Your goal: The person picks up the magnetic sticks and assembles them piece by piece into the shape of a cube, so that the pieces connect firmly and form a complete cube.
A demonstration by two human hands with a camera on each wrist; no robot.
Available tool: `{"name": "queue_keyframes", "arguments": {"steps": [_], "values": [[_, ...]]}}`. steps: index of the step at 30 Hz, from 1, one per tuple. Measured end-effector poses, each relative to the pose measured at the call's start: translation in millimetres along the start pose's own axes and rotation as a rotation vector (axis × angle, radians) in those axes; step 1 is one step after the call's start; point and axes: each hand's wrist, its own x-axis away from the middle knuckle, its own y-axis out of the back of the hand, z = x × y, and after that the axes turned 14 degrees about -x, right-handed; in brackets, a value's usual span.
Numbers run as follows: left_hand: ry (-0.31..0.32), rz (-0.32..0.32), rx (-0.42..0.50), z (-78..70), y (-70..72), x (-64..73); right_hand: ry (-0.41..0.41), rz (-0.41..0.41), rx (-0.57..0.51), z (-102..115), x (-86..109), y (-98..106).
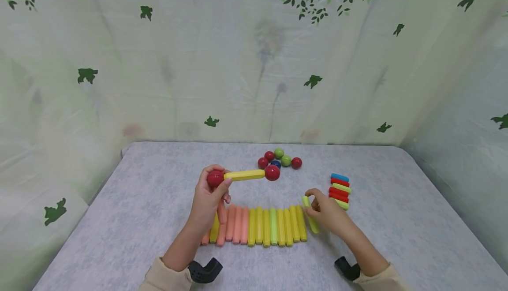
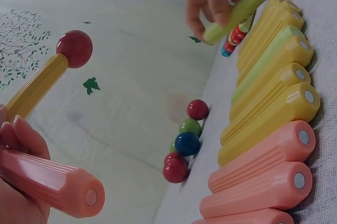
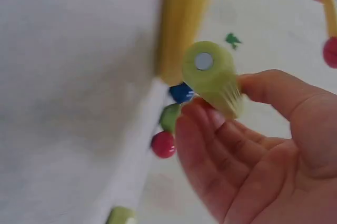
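Note:
My left hand (image 1: 206, 200) holds a joined piece of magnetic building sticks and balls above the table. A red ball (image 1: 214, 178) sits at the fingers, and a yellow stick (image 1: 246, 175) runs right from it to another red ball (image 1: 272, 172). From the same grip a pink stick (image 2: 55, 184) points toward the row below, its magnet end showing in the left wrist view. My right hand (image 1: 329, 211) pinches a light green stick (image 3: 210, 79) between thumb and fingers, tilted, just past the row's right end.
A row of pink sticks (image 1: 237, 225) and yellow sticks (image 1: 281, 227), one light green among them, lies across the table (image 1: 131, 238). Behind it are loose red, green and blue balls (image 1: 286, 161). Several short coloured sticks (image 1: 339, 192) lie stacked at the right.

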Motion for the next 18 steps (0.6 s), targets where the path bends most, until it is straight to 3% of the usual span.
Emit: {"name": "queue_keyframes", "arguments": {"steps": [4,7,11,18], "values": [[0.006,0.002,0.003,-0.4,-1.1,0.2,0.153,-0.004,-0.125,19.4,-3.4,4.1],[0.008,0.005,0.01,-0.4,-1.3,0.7,0.233,0.039,-0.193,34.9,-4.7,2.8],[0.014,0.01,0.017,-0.1,-2.1,1.0,0.287,0.072,-0.26,50.5,-7.5,-3.1],[0.018,-0.004,-0.037,0.3,-2.7,0.6,0.328,0.037,-0.38,61.5,-14.7,-8.3]]}}
